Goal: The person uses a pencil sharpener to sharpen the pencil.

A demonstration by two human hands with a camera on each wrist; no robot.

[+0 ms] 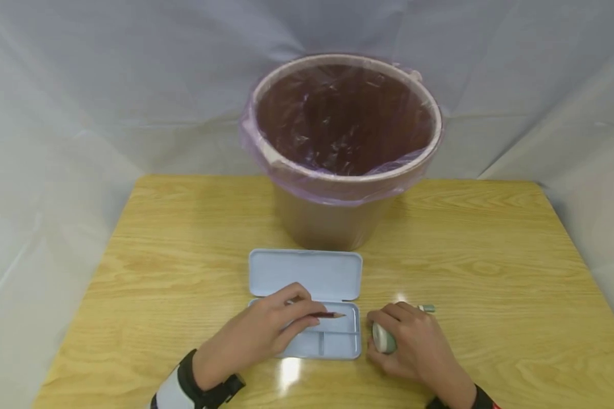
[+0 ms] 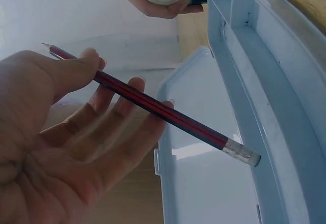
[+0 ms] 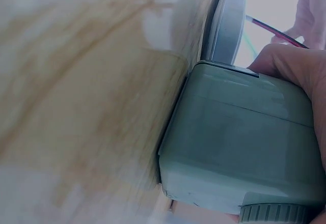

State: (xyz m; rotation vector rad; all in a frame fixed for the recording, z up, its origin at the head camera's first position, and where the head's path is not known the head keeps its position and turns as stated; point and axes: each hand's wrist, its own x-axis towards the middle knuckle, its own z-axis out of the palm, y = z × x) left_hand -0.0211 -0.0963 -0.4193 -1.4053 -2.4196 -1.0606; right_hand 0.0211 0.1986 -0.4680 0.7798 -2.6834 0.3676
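Note:
A sharpened pencil (image 2: 196,127) with red and black stripes and a pale capped end is pinched by my left hand (image 1: 266,326) between thumb and fingers. Its tip points right in the head view, above the open pale blue pencil case (image 1: 343,345). My right hand (image 1: 414,343) grips a green pencil sharpener (image 3: 244,137) on the table, just right of the case. The sharpener's cream front, with a dark round hole, faces left toward the pencil. A green knob (image 1: 426,308) shows beyond the right hand's fingers. Pencil tip and sharpener are apart.
Behind the case stands a large brown bin (image 1: 332,221) lined with a thin purple plastic bag (image 1: 256,139). The case's lid (image 1: 305,274) lies back toward it. Pale sheeting (image 1: 158,74) surrounds the wooden table (image 1: 184,227) at the back and sides.

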